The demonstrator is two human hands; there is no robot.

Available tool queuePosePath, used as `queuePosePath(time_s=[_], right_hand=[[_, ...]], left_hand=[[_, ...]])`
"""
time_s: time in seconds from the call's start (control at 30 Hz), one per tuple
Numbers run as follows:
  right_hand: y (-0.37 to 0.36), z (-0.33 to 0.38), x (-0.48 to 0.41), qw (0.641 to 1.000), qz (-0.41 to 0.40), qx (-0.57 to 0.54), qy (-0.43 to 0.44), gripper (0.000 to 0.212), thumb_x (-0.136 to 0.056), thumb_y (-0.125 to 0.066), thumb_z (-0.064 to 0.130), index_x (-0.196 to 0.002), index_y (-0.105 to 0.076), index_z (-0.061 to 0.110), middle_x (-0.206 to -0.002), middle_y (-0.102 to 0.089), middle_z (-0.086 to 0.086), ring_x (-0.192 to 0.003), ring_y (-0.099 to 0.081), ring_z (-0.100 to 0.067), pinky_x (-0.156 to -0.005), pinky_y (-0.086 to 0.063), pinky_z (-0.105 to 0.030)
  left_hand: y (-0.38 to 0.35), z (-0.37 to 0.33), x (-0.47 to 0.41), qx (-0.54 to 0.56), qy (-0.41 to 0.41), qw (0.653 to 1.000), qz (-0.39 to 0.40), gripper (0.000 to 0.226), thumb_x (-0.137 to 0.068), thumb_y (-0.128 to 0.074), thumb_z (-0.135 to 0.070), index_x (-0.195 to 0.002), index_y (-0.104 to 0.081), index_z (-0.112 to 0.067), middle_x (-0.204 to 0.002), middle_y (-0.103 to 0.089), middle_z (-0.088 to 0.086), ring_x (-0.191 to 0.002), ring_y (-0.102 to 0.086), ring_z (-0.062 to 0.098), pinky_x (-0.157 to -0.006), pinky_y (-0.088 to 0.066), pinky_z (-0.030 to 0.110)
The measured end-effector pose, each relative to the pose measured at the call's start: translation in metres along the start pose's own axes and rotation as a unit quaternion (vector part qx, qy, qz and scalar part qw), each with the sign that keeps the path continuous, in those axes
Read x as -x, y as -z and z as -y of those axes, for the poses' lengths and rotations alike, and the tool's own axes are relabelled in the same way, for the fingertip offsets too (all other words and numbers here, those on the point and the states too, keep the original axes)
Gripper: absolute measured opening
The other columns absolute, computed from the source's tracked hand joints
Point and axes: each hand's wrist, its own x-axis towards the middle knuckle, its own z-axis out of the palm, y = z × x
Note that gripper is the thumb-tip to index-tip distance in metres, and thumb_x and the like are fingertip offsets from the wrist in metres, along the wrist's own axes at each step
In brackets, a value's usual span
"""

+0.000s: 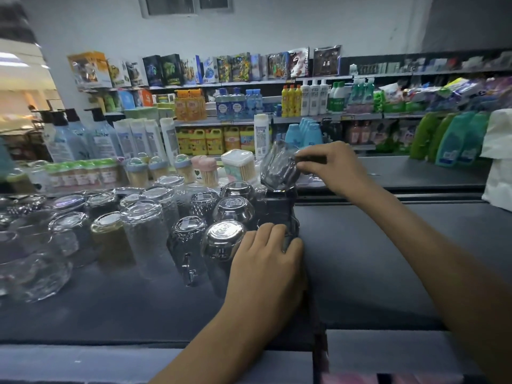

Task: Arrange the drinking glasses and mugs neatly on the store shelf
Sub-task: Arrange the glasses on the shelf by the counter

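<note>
Dark shelf: right hand fingers grip tilted glass; left hand perhaps cupping another.

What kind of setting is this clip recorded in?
Most likely a household goods shop or small supermarket. Upturned drinking glasses stand in rows on a dark shelf, and behind them racks hold detergent bottles and boxed goods.

Across from me a pale wall with a small window rises above store racks crowded with bottles and boxes; bright light glows far left.
</note>
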Motion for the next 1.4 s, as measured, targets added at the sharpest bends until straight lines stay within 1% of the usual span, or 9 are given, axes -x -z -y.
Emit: queuePosePath(time_s=[0.2, 0.33, 0.53, 0.63, 0.77, 0.97, 1.07, 1.13, 1.4], right_hand=[[0.009, 0.009, 0.006, 0.968, -0.029, -0.243, -0.050, 0.026, -0.089, -0.076, 0.006, -0.113, -0.076, 0.012, -0.093, -0.080, 0.001, -0.085, -0.077, -0.011, -0.083, -0.060, -0.021], [0.002, 0.010, 0.005, 0.900, -0.014, -0.428, -0.083, 0.040, -0.079, -0.078, 0.006, -0.117, -0.071, -0.003, -0.096, -0.079, -0.007, -0.081, -0.074, -0.014, -0.081, -0.058, -0.021], [-0.006, 0.021, 0.009, 0.808, 0.046, -0.575, -0.117, 0.010, -0.080, -0.069, 0.002, -0.085, -0.078, 0.005, -0.082, -0.076, -0.005, -0.074, -0.071, -0.010, -0.070, -0.056, -0.017], [-0.008, 0.025, 0.010, 0.775, 0.060, -0.613, -0.140, 0.012, -0.080, -0.068, 0.000, -0.088, -0.076, 0.000, -0.082, -0.075, -0.008, -0.070, -0.069, -0.011, -0.068, -0.057, -0.017], [-0.005, 0.024, 0.011, 0.809, 0.049, -0.563, -0.160, 0.026, -0.088, -0.069, 0.001, -0.113, -0.068, -0.003, -0.096, -0.075, -0.011, -0.075, -0.072, -0.015, -0.073, -0.060, -0.021], [0.001, 0.013, 0.011, 0.980, -0.054, -0.175, -0.082, 0.061, -0.085, -0.085, 0.027, -0.138, -0.056, 0.033, -0.122, -0.064, 0.004, -0.096, -0.073, -0.017, -0.082, -0.061, -0.032], [-0.002, 0.014, 0.013, 0.998, -0.024, -0.056, -0.036, 0.071, -0.081, -0.086, 0.034, -0.143, -0.052, 0.041, -0.130, -0.058, 0.008, -0.109, -0.063, -0.012, -0.091, -0.055, -0.032], [-0.005, 0.013, 0.015, 0.999, 0.014, -0.030, -0.023, 0.074, -0.079, -0.088, 0.032, -0.144, -0.052, 0.038, -0.131, -0.058, 0.010, -0.112, -0.059, -0.007, -0.095, -0.049, -0.025], [-0.017, -0.004, 0.014, 0.992, 0.081, -0.059, -0.079, 0.080, -0.077, -0.089, 0.040, -0.146, -0.048, 0.036, -0.117, -0.065, 0.007, -0.091, -0.067, -0.002, -0.075, -0.050, -0.020]], left_hand=[[0.036, 0.029, -0.033, 0.084, 0.082, 0.991, -0.062, 0.035, -0.092, -0.065, -0.038, -0.124, -0.066, -0.024, -0.117, -0.067, -0.003, -0.106, -0.062, 0.024, -0.084, -0.053, 0.040], [0.048, 0.059, -0.068, 0.139, 0.168, 0.975, -0.041, 0.072, -0.088, -0.071, -0.055, -0.148, -0.038, -0.033, -0.139, -0.054, -0.002, -0.121, -0.058, 0.023, -0.090, -0.054, 0.041], [0.046, 0.077, -0.102, 0.280, 0.177, 0.943, -0.021, 0.092, -0.075, -0.085, -0.055, -0.150, -0.035, -0.041, -0.144, -0.052, -0.007, -0.120, -0.059, 0.014, -0.103, -0.053, 0.043], [0.047, 0.078, -0.106, 0.316, 0.176, 0.931, -0.047, 0.087, -0.072, -0.090, -0.049, -0.145, -0.045, -0.041, -0.130, -0.056, -0.019, -0.108, -0.061, -0.002, -0.093, -0.053, 0.020], [0.051, 0.077, -0.116, 0.306, 0.195, 0.931, -0.037, 0.088, -0.068, -0.090, -0.052, -0.144, -0.051, -0.033, -0.117, -0.062, -0.011, -0.095, -0.064, 0.001, -0.077, -0.051, 0.018], [0.048, 0.089, -0.155, 0.311, 0.227, 0.916, 0.115, 0.104, -0.062, -0.092, -0.051, -0.150, -0.048, -0.015, -0.111, -0.071, 0.002, -0.086, -0.069, 0.014, -0.077, -0.058, 0.032], [0.044, 0.097, -0.174, 0.291, 0.182, 0.920, 0.188, 0.113, -0.051, -0.093, -0.052, -0.148, -0.051, -0.013, -0.119, -0.070, 0.006, -0.098, -0.068, 0.023, -0.087, -0.059, 0.039], [0.041, 0.099, -0.186, 0.268, 0.155, 0.922, 0.233, 0.093, -0.064, -0.094, -0.039, -0.144, -0.055, -0.013, -0.109, -0.070, 0.003, -0.094, -0.067, 0.021, -0.077, -0.056, 0.033], [0.011, 0.113, -0.224, 0.150, 0.030, 0.907, 0.393, 0.077, -0.065, -0.097, -0.029, -0.134, -0.062, -0.029, -0.113, -0.072, 0.004, -0.105, -0.069, 0.027, -0.098, -0.056, 0.053]])
